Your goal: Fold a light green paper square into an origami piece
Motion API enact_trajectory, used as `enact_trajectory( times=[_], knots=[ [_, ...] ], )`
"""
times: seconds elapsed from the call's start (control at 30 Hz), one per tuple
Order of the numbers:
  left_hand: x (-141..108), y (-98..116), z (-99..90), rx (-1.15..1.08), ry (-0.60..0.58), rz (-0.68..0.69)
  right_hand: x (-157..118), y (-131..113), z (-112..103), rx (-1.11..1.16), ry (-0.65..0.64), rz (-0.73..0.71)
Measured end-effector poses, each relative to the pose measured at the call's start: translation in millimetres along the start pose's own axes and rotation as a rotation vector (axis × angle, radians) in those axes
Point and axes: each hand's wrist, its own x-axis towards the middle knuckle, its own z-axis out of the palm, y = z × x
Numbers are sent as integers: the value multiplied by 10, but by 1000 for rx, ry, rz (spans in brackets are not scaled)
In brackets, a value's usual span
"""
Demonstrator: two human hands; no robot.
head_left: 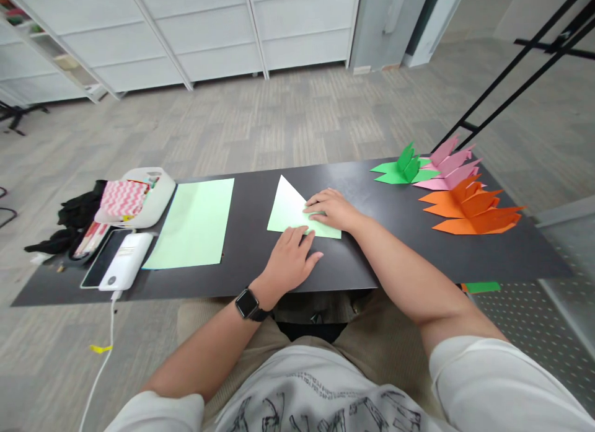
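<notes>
A pale green paper folded into a triangle (288, 206) lies on the dark table (251, 258), its peak pointing away from me. My left hand (289, 258), with a black watch at the wrist, rests its fingertips on the triangle's near edge, thumb spread out to the right. My right hand (333, 210) lies over the triangle's right slope, fingers apart and pointing left. Both palms face down, and neither hand grips anything. Part of the triangle's right side is hidden under the right hand.
Flat pale green sheets (195, 224) lie to the left. Beyond them are a white basket (162, 196), a phone (105, 261) and a white power bank (124, 263) with a cable. Green (404, 168), pink (449, 165) and orange (469, 210) folded papers stand at the right.
</notes>
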Motion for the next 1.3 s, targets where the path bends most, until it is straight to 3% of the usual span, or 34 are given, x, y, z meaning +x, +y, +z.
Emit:
enact_trajectory(
  times=[0.27,0.33,0.4,0.6,0.83,0.93,1.03,1.13,1.3],
  knots=[
    [-425,-721,-163,191,91,-211,-4,16,7,17,-5,8],
    [-426,-856,-214,203,150,-254,0,17,1,19,-7,17],
    [-341,-941,-247,170,192,-193,7,12,-11,23,-12,24],
    [136,-969,-206,53,76,244,14,-44,-43,35,-7,33],
    [288,-993,-192,235,20,425,8,-23,-144,153,55,19],
    [293,-968,-203,298,34,456,-26,-26,-332,258,118,-47],
    [316,-945,-210,314,62,455,-107,-140,-529,271,16,-71],
    [356,-954,-243,301,118,385,-207,-314,-640,145,-89,-37],
    [437,-988,-434,244,186,255,-270,-423,-726,26,-52,-9]
  ],
)
